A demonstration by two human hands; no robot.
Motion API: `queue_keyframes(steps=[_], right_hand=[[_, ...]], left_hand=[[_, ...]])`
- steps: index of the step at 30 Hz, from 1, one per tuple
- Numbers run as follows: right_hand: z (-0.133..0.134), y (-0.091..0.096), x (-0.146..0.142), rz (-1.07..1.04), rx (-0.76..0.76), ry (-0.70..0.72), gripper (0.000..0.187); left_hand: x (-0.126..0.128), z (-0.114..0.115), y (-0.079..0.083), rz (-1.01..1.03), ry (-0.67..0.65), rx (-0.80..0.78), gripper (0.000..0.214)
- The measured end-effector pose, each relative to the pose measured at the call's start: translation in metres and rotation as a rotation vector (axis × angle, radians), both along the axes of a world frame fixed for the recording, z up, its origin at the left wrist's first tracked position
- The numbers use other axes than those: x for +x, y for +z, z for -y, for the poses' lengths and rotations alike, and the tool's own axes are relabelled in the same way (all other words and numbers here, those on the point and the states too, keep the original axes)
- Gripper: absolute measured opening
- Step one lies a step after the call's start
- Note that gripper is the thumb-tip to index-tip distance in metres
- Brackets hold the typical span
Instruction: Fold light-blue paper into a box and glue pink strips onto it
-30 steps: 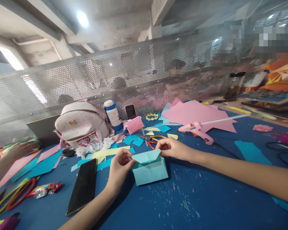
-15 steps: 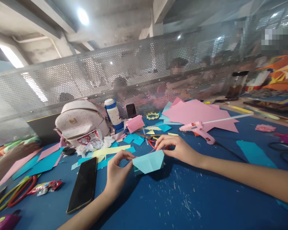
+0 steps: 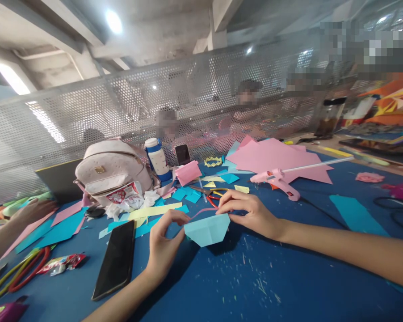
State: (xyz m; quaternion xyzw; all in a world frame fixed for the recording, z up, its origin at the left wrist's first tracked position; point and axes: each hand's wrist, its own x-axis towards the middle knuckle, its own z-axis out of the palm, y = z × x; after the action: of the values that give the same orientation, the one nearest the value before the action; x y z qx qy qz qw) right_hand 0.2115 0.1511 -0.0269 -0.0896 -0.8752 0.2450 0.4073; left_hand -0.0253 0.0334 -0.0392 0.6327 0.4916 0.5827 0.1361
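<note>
Between my two hands is a light blue folded paper piece (image 3: 207,230), wide at the top and narrower below. A thin pink paper strip (image 3: 201,211) arches over its top edge. My left hand (image 3: 166,239) pinches the left corner with thumb and forefinger. At the right corner, my right hand (image 3: 253,212) is closed on the paper near the strip's end. Orange-handled scissors (image 3: 215,193) lie just behind the right fingers, partly covered by them. Beyond that hand rests a pink glue gun (image 3: 277,181) with a long white glue stick in it.
A black phone (image 3: 116,259) lies left of my left forearm. Behind are a pink backpack (image 3: 112,167), a bottle (image 3: 157,158), paper scraps (image 3: 157,211) and large pink sheets (image 3: 275,156). Another person's hand (image 3: 34,209) is at far left. A perforated screen (image 3: 128,103) borders the table.
The blue paper has tilted so its front face shows more fully, and the pink strip now shows as an arch above it. Both hands keep their hold, almost in place.
</note>
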Motion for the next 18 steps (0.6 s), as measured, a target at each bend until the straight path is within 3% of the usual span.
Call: queue_keyframes(steps=[6, 10, 14, 18], right_hand=[[0.004, 0.002, -0.002, -0.052, -0.042, -0.003, 0.018], [0.007, 0.003, -0.003, -0.047, -0.106, 0.014, 0.016], [0.008, 0.001, -0.007, -0.032, -0.311, -0.008, 0.012], [0.006, -0.004, -0.013, 0.020, -0.602, -0.013, 0.014]], left_hand=[[0.000, 0.003, 0.002, -0.035, -0.012, 0.038, 0.022], [0.003, 0.002, 0.004, 0.021, -0.030, -0.014, 0.016], [0.006, -0.003, 0.004, 0.142, -0.067, -0.150, 0.004], [0.007, -0.009, -0.001, 0.279, -0.067, -0.323, 0.018]])
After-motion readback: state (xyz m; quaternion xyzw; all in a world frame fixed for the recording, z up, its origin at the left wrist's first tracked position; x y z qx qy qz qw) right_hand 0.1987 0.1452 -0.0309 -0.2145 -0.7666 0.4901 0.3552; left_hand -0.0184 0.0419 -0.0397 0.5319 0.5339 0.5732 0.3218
